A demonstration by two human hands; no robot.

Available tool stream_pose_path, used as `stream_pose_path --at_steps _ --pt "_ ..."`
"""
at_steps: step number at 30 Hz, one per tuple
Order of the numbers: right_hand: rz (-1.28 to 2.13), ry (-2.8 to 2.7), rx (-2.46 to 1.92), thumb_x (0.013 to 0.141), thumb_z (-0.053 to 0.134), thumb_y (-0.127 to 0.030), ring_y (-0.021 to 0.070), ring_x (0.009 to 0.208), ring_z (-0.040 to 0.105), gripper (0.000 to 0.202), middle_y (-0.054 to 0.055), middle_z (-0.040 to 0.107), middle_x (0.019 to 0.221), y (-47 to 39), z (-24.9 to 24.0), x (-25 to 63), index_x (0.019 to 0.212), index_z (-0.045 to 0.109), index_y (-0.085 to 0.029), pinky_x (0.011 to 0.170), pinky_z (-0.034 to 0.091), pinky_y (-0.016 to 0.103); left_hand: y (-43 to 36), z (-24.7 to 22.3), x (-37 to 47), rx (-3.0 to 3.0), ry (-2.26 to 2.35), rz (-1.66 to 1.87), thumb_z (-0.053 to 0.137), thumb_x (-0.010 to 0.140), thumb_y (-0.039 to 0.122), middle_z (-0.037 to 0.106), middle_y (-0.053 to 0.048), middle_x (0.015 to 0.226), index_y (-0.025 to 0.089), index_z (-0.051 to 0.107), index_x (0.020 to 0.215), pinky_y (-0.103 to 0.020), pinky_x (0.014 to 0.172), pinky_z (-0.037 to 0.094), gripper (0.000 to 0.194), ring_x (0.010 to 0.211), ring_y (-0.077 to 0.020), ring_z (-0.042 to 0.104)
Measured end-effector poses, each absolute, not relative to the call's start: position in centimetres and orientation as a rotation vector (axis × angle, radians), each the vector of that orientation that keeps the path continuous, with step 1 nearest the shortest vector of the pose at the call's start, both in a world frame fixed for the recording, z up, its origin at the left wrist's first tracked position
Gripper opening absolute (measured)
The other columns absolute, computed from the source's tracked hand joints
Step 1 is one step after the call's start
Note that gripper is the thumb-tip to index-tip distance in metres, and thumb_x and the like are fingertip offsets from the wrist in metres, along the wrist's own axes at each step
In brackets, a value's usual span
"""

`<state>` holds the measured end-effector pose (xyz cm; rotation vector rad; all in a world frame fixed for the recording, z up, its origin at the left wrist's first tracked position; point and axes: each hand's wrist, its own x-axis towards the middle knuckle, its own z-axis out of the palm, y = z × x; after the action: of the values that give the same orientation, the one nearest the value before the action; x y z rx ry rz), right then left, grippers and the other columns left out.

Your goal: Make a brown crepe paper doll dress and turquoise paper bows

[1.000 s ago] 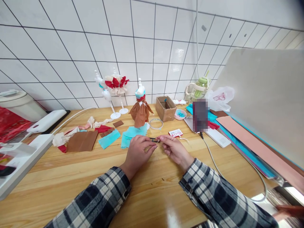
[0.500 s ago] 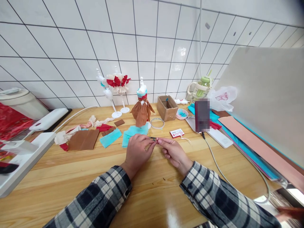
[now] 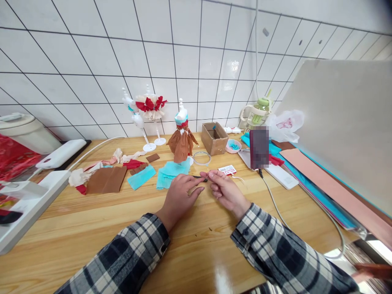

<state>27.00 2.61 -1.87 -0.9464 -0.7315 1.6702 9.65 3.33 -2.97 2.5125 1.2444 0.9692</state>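
Observation:
My left hand (image 3: 180,198) is low over the table, its thumb apart from its forefinger and nothing plain to see between them. Just right of it, my right hand (image 3: 226,191) is closed, thumb and forefinger pinched on something too small to make out. A thin dark piece (image 3: 200,177) shows between the fingertips of the two hands; its kind is unclear. Beyond the left hand lie turquoise paper pieces (image 3: 173,173). Behind them stands a small white dress form (image 3: 181,110) wearing a brown crepe paper skirt (image 3: 181,143) with a red and turquoise top.
Further back are two white dress forms (image 3: 157,132), a cardboard box (image 3: 216,141), a pink bowl (image 3: 233,146) and a ring (image 3: 202,158). A small white-red packet (image 3: 227,170) lies near my right hand. A phone (image 3: 259,147) with a cable stands right; a power strip (image 3: 36,212) lies left.
My left thumb has come away from the forefinger and from the right fingertips. My right hand has turned slightly and shifted a little up, still pinched.

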Motion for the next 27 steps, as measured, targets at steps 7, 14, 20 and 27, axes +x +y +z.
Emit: stream_pose_path --at_steps 7,14,20,27 --pt "1.321 -1.029 -1.135 0.07 0.07 -0.041 0.0045 0.046 0.04 0.028 0.001 0.068 0.081 4.4 -2.2 30.2 0.085 0.061 -0.019 0.04 0.027 0.018 3.7 -3.2 9.3 2.515 1.263 0.807 0.058 0.084 0.039 0.066 -0.007 0.103 0.021 0.064 0.113 -0.04 0.09 0.043 0.034 0.099 -0.0234 0.055" --pt "0.416 -2.179 -1.59 0.089 0.05 -0.022 0.0162 0.088 0.061 0.024 0.006 0.068 0.093 4.5 -2.9 29.6 0.104 0.069 -0.023 0.08 0.042 0.026 3.4 -3.9 9.4 2.604 1.079 0.597 0.055 0.086 0.035 0.054 -0.012 0.131 0.019 0.053 0.12 -0.046 0.104 0.035 0.038 0.122 -0.0261 0.046" --pt "0.324 -2.178 -1.762 0.086 0.055 -0.023 0.0169 0.084 0.063 0.029 0.003 0.07 0.093 4.6 -2.6 29.1 0.114 0.06 -0.025 0.07 0.041 0.025 3.4 -4.0 9.4 2.654 1.07 0.53 0.049 0.089 0.036 0.051 -0.012 0.132 0.021 0.042 0.135 -0.048 0.104 0.032 0.049 0.122 -0.0275 0.045" --pt "0.235 -2.208 -1.772 0.087 0.053 -0.025 0.0164 0.081 0.062 0.01 0.003 0.069 0.088 4.6 -2.9 28.8 0.089 0.063 -0.023 0.064 0.036 0.025 3.4 -3.8 9.7 2.701 1.095 0.462 0.046 0.09 0.038 0.051 -0.012 0.129 0.021 0.043 0.135 -0.047 0.104 0.032 0.049 0.12 -0.0283 0.044"
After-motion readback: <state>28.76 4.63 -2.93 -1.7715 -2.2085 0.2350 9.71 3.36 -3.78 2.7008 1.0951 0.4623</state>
